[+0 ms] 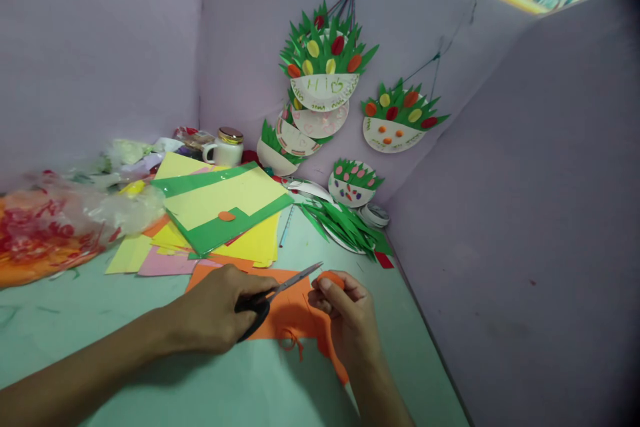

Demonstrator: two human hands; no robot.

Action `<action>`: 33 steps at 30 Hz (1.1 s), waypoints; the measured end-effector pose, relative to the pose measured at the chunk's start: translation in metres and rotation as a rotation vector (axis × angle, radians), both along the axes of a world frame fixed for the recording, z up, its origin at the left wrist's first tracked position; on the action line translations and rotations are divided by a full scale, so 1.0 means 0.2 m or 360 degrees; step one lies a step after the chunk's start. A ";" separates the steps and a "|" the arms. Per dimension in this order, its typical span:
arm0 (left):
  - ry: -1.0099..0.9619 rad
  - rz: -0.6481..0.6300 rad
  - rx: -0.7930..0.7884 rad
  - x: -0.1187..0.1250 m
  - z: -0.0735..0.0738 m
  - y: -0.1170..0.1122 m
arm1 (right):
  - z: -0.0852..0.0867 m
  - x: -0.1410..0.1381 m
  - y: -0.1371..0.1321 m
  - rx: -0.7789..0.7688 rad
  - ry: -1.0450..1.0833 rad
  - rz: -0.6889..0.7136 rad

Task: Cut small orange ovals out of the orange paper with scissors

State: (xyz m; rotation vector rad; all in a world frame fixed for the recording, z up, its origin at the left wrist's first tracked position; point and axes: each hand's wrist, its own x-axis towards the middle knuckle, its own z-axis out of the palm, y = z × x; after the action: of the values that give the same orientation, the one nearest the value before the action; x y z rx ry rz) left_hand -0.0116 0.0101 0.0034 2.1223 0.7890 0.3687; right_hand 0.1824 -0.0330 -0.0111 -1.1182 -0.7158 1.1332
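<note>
My left hand (225, 310) grips black-handled scissors (295, 280) by the finger loops, the blades pointing up and to the right. My right hand (350, 313) pinches a small rounded piece of orange paper (332, 278) between thumb and fingers, just right of the scissor tips. Tips and paper look close together but apart. Beneath both hands lies a sheet of orange paper (285, 320), with thin curled orange trimmings (290, 340) at its front edge. An orange oval (227, 216) rests on a green sheet (203, 240) farther back.
Yellow and pink papers (167, 261) are stacked under the green sheet. Plastic bags (65, 227) fill the left side. A white mug (227, 148) stands at the back. Green paper strips (345, 223) lie by the right wall, below hanging paper-plate crafts (325, 90).
</note>
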 end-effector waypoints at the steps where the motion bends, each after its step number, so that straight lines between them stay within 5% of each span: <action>1: 0.0011 0.0029 0.0021 0.00 0.00 0.00 | 0.00 0.00 0.00 -0.0007 0.0014 -0.0008; 33: 0.0045 -0.0033 0.0084 0.01 0.01 -0.02 | -0.07 -0.02 0.01 0.0092 -0.0147 0.0209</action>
State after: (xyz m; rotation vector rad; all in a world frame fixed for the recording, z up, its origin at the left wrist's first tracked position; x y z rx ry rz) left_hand -0.0098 0.0064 0.0053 2.1874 0.7810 0.3526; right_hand 0.1784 -0.0318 -0.0244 -1.0928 -0.8991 1.1695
